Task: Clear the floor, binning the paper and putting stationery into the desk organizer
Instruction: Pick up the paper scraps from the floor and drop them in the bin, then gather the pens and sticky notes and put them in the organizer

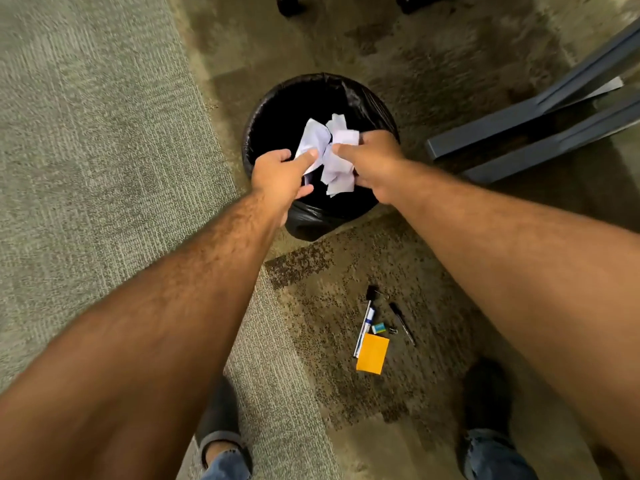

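No brand, label or legible writing can be made out on any item; the markings on the pens are too small to be read.

A wad of crumpled white paper [329, 150] is held above the open mouth of a round bin [367, 95] lined with a black bag. The wad is irregular, with its longer extent running roughly from the far side of the bin towards the person, and loose flaps hang down at its near end. It is gripped from both sides: the left hand [280, 174] is closed on its left edge, thumb pressed against the sheet from above and the other fingers curled beneath, while the right hand [374, 161] is clamped on its right side, thumb tip on the paper and the remaining fingers wrapped round the far part. The paper lies between the two thumbs, which nearly meet at its middle.

On the brown carpet [346, 393] near the person's feet, well apart from the bin, a small group of stationery is seen: a white pen [364, 329] with its long axis running away from the person, its lower end tucked at the edge of an orange sticky-note pad [372, 354]; a small green-and-white eraser [378, 328] just beside the pen; a binder clip [393, 330] next to that; and a black pen [401, 323] lying at a slant to the right. A dark metal desk frame [533, 123] stands to the right of the bin.
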Tool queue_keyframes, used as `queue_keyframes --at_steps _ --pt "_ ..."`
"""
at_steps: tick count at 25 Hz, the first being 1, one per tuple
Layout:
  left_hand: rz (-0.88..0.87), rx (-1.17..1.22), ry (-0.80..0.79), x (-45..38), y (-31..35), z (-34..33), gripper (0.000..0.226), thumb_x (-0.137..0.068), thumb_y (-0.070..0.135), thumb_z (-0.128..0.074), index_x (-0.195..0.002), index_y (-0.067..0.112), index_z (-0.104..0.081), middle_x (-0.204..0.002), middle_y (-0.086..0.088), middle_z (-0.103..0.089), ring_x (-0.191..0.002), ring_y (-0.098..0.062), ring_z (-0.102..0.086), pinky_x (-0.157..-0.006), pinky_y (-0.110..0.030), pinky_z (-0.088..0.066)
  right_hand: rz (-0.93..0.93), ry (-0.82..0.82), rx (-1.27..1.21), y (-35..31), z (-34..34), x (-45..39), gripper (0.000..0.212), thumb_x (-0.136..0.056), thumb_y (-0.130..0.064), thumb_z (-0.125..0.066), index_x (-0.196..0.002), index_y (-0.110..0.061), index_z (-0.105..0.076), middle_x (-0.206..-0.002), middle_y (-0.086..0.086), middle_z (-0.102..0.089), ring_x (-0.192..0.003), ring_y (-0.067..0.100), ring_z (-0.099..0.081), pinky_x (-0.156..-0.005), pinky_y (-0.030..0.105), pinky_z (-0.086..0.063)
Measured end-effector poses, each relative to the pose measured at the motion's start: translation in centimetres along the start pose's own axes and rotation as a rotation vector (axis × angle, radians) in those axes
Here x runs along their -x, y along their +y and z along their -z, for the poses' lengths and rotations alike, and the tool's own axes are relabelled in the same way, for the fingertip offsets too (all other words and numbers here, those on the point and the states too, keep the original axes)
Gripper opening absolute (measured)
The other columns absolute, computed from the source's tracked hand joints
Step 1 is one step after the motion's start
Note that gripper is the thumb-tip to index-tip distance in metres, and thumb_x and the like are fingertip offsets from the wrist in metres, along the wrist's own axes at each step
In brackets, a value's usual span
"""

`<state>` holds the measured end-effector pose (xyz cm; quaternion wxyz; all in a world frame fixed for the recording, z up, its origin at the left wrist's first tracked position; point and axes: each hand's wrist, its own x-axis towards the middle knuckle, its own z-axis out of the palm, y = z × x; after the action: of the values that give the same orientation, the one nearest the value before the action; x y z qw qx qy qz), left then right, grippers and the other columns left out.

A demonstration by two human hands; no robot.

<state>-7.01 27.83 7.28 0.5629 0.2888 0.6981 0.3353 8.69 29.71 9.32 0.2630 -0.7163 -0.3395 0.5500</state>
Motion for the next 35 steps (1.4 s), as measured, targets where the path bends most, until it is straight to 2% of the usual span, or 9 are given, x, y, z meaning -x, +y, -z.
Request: queue_keyframes --at_steps 4,7,10,17,22,25,28,32,35 --pt "-0.072 -0.007 0.037 1.1 -2.1 0.8 0.051 -0.097 0.035 -0.072 -0.141 0.012 -0.062 -0.138 0.000 -0.065 -0.097 -0.004 -0.069 -0.070 -0.023 -0.064 -0.033 -0.032 -0.016 2.3 2.7 0.0 0.034 -0.100 -0.023 -0.069 -0.126 -0.002 -0.066 -0.131 0.022 -0.069 -0.122 0.032 -0.068 -0.106 0.046 -0.055" --pt "-0.105 0.135 -0.038 4.7 -5.1 1.4 0.027 -0.099 0.031 -0.069 -0.121 0.015 -0.071 -0.117 -0.001 -0.079 -0.103 -0.013 -0.077 -0.060 -0.021 -0.060 -0.003 0.012 -0.094 5.5 6.3 2.0 0.021 -0.098 -0.019 -0.071 -0.117 -0.011 -0.072 -0.116 0.012 -0.077 -0.108 0.019 -0.076 -0.097 0.033 -0.061" --pt "-0.047 0.124 -0.116 8.4 -10.0 0.3 0.018 -0.100 0.025 -0.068 -0.112 0.013 -0.072 -0.104 -0.008 -0.082 -0.092 -0.019 -0.080 -0.054 -0.021 -0.059 -0.045 0.029 -0.072 12.0 9.7 4.7 0.009 -0.098 -0.017 -0.069 -0.104 -0.019 -0.075 -0.105 0.005 -0.081 -0.097 0.015 -0.079 -0.088 0.028 -0.063" --pt "0.145 -0.325 -0.315 9.3 -26.7 -5.5 0.013 -0.098 0.015 -0.068 -0.109 0.009 -0.073 -0.100 -0.007 -0.080 -0.081 -0.015 -0.077 -0.054 -0.024 -0.056 -0.273 0.070 0.060 32.6 11.8 5.2 0.018 -0.097 -0.004 -0.067 -0.114 -0.007 -0.072 -0.094 0.004 -0.074 -0.084 0.013 -0.068 -0.083 0.029 -0.057" --pt "0.109 -0.733 -0.283 6.3 -36.1 -10.0 0.012 -0.090 0.012 -0.071 -0.090 0.020 -0.081 -0.088 -0.004 -0.080 -0.086 -0.024 -0.077 -0.079 -0.036 -0.064 -0.251 0.067 0.407 43.6 10.7 3.8 0.022 -0.087 -0.001 -0.078 -0.109 -0.001 -0.075 -0.103 0.019 -0.077 -0.090 0.024 -0.070 -0.079 0.031 -0.056" --pt "0.007 -0.877 -0.261 4.9 -39.0 -12.3 0.009 -0.088 0.024 -0.079 -0.093 0.016 -0.080 -0.093 -0.005 -0.080 -0.085 -0.022 -0.075 -0.080 -0.035 -0.063 -0.168 0.076 0.574 46.9 10.1 2.6 0.022 -0.081 -0.017 -0.087 -0.098 -0.009 -0.076 -0.095 0.012 -0.078 -0.085 0.022 -0.072 -0.074 0.030 -0.058" --pt "-0.071 -0.996 -0.222 3.9 -39.8 -13.5 0.032 -0.081 0.045 -0.083 -0.081 0.016 -0.073 -0.080 -0.003 -0.076 -0.074 -0.021 -0.072 -0.071 -0.034 -0.061 -0.049 0.123 0.630 48.6 9.3 1.9 0.028 -0.074 -0.030 -0.093 -0.082 -0.017 -0.070 -0.075 0.003 -0.071 -0.070 0.020 -0.069 -0.065 0.032 -0.058" --pt "-0.154 -1.088 -0.283 3.7 -39.1 -13.6 0.029 -0.082 0.043 -0.084 -0.089 0.016 -0.076 -0.087 -0.003 -0.078 -0.081 -0.023 -0.073 -0.079 -0.039 -0.063 0.096 0.094 0.663 48.9 8.9 1.9 0.019 -0.079 -0.023 -0.088 -0.083 -0.013 -0.073 -0.068 0.000 -0.066 -0.063 0.015 -0.064 -0.062 0.032 -0.058" --pt "-0.097 -1.025 -0.277 3.6 -38.8 -13.5 0.029 -0.087 0.043 -0.080 -0.085 0.014 -0.076 -0.083 -0.004 -0.077 -0.077 -0.022 -0.073 -0.075 -0.036 -0.062 -0.037 0.093 0.379 48.4 9.8 2.2 0.010 -0.086 -0.012 -0.082 -0.090 -0.007 -0.074 -0.079 0.009 -0.071 -0.072 0.017 -0.065 -0.071 0.035 -0.060"
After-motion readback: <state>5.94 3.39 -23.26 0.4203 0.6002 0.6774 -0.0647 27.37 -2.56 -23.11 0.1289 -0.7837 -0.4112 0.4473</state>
